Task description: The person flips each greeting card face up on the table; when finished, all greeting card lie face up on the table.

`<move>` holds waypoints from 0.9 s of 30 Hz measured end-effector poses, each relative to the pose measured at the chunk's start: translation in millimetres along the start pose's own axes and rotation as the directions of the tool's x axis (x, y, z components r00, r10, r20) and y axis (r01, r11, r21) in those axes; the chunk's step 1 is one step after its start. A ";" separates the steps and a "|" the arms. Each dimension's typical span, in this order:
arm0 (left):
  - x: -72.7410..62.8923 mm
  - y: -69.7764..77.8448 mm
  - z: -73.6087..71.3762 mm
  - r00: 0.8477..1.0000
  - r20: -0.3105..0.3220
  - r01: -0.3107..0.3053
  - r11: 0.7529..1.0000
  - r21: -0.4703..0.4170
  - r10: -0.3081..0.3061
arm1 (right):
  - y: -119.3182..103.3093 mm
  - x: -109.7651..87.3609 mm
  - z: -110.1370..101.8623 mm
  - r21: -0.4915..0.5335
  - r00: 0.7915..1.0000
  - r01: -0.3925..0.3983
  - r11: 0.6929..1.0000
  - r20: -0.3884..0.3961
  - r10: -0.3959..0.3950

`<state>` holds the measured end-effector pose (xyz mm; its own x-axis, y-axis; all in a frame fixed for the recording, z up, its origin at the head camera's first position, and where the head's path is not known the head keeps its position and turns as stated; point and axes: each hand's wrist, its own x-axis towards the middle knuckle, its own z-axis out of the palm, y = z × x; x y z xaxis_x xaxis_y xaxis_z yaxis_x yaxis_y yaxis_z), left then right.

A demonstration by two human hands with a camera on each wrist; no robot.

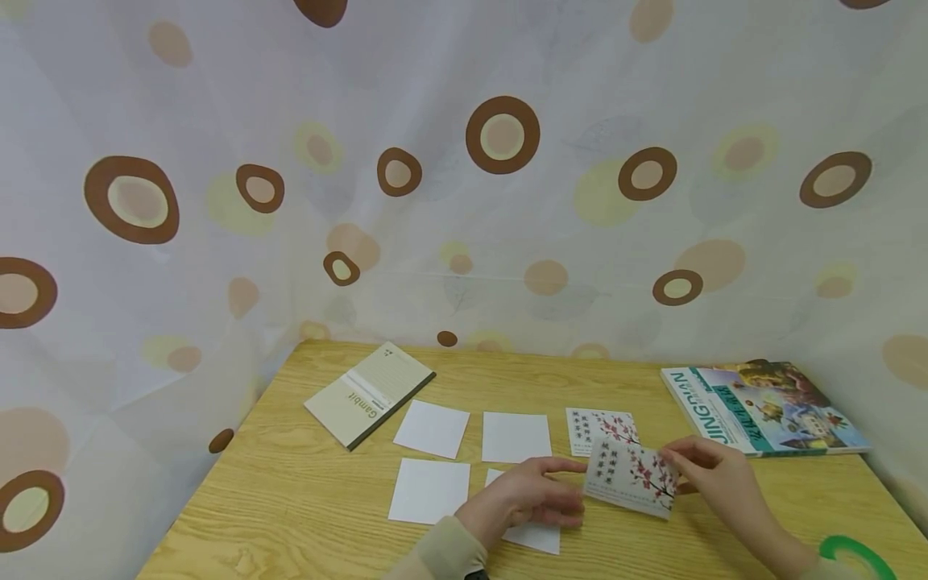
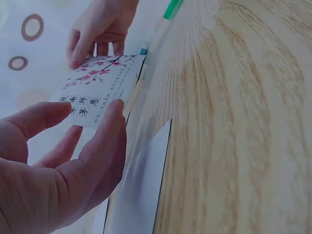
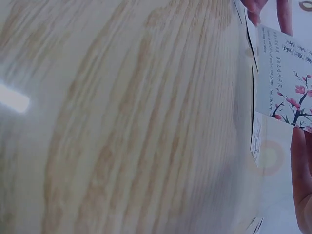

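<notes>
My right hand (image 1: 714, 475) pinches a square card (image 1: 631, 479) by its right side, between thumb and fingers. The card is tilted above the table and shows pink blossoms on a branch and black Chinese characters. My left hand (image 1: 536, 495) is at the card's left edge, its fingers apart and loosely bent; the left wrist view has fingertips (image 2: 117, 105) very near the card, and whether they touch is unclear. Behind lies a matching printed card (image 1: 580, 427), partly covered. Below my left hand is a blank white card (image 1: 536, 538), partly hidden.
More blank white cards (image 1: 431, 428) lie left of centre on the wooden table (image 1: 290, 483). A beige Gambit notebook (image 1: 370, 395) is at the back left, a colourful book (image 1: 776, 411) at the back right. A green curved object (image 1: 855, 552) shows at lower right. Patterned curtain surrounds the table.
</notes>
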<state>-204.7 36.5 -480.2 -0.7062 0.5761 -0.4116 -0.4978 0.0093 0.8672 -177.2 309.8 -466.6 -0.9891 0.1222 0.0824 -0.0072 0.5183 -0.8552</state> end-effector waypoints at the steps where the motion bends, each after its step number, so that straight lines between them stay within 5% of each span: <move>1: 0.2 -0.1 0.1 1.000 0.004 0.000 1.000 0.000 0.000 | -0.5 0.3 0.0 0.010 1.000 -0.019 1.000 0.000 0.019; 27: -1.5 -0.9 -4.6 0.993 0.101 0.063 0.998 0.005 -0.063 | 4.3 17.2 5.4 -0.166 0.987 -0.139 0.976 0.058 0.150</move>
<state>-205.5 31.8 -481.6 -0.6186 0.6541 -0.4353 -0.5391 0.0497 0.8408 -195.0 309.6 -471.6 -0.9858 0.1491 -0.0768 0.1545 0.6295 -0.7615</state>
